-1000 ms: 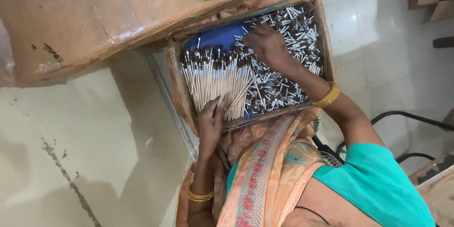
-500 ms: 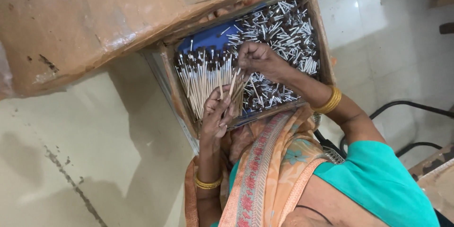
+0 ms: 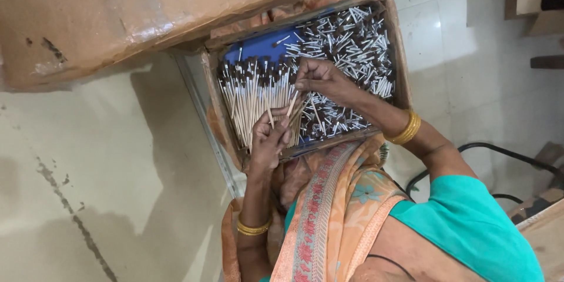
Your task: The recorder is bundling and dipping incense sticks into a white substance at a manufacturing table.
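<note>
Roughly half the dark-tipped sticks (image 3: 255, 91) are lying aligned in the cardboard tray (image 3: 399, 53) above the left hand (image 3: 269, 138), which is pinching several; the right hand (image 3: 320, 79) is pinching one, loose sticks (image 3: 352, 41) waiting beyond it.

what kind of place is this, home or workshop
Probably a small home workshop or cottage workplace: a tray packed with dark-tipped sticks sits on the person's lap, large worn cardboard boxes stand close by, and the floor is plain tile.
</note>
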